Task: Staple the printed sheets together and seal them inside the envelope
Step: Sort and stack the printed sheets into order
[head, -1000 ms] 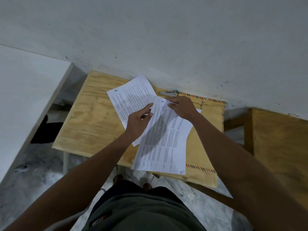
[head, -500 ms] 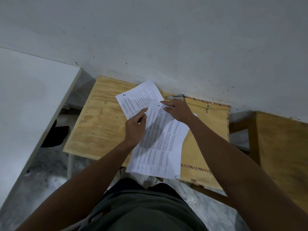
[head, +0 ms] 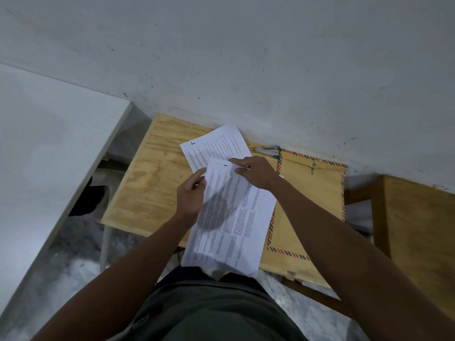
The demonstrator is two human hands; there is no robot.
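Observation:
A stack of printed sheets [head: 236, 217] lies slanted on the small wooden table [head: 147, 188], its lower end hanging over the front edge. My left hand [head: 190, 195] grips the stack's left edge, thumb on top. My right hand [head: 256, 172] presses its fingers on the stack's top edge. A single printed sheet [head: 214, 146] marked with a handwritten figure lies behind the stack, partly covered by it. The brown envelope [head: 307, 198] with a striped border lies flat at the right, under my right forearm. A metal stapler [head: 267, 151] rests by the wall.
A white wall [head: 246, 57] rises right behind the table. A white tabletop [head: 49, 143] stands to the left, and a second wooden piece [head: 418, 230] to the right. The grey floor [head: 73, 254] shows below.
The stack has slid slightly toward me and to the left, with both hands staying on its top end. The camera view shifted, so everything sits further right in the frame.

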